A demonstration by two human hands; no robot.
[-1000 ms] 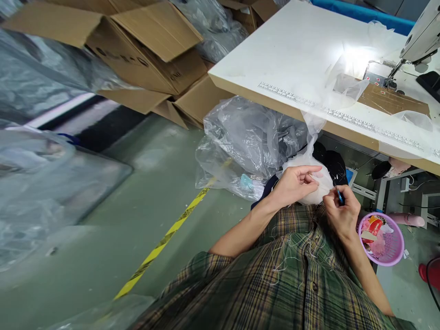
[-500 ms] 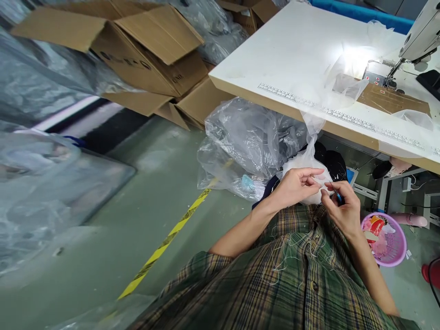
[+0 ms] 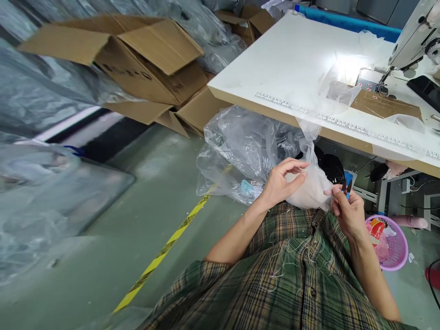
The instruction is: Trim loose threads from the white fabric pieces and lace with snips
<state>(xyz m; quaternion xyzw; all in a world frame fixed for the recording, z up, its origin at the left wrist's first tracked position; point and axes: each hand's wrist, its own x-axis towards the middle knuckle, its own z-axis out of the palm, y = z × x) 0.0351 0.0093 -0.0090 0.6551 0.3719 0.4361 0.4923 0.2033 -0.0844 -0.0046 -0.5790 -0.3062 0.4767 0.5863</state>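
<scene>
Sheer white fabric (image 3: 311,185) is bunched over my lap and runs up in a twisted strip onto the table edge. My left hand (image 3: 283,181) is at the fabric's left side, its thumb and fingers apart with nothing visible between them. On the other side, my right hand (image 3: 348,208) is closed around small thread snips (image 3: 347,190) with blue handles and dark blades pointing up. The thumb and fingertips of that hand also touch the fabric's right edge. Loose threads (image 3: 285,261) lie on the plaid shirt.
A white sewing table (image 3: 268,59) with a printed ruler carries a sewing machine (image 3: 409,46) and a cardboard piece (image 3: 385,105). Clear plastic bags (image 3: 240,142) lie below. Open cardboard boxes (image 3: 147,68) stand at left. A pink basket (image 3: 395,247) of scraps is at right.
My hands have moved apart: the left has drawn back leftward and opened from near the fabric's middle, the right has shifted slightly right. The snips' blades now show pointing up.
</scene>
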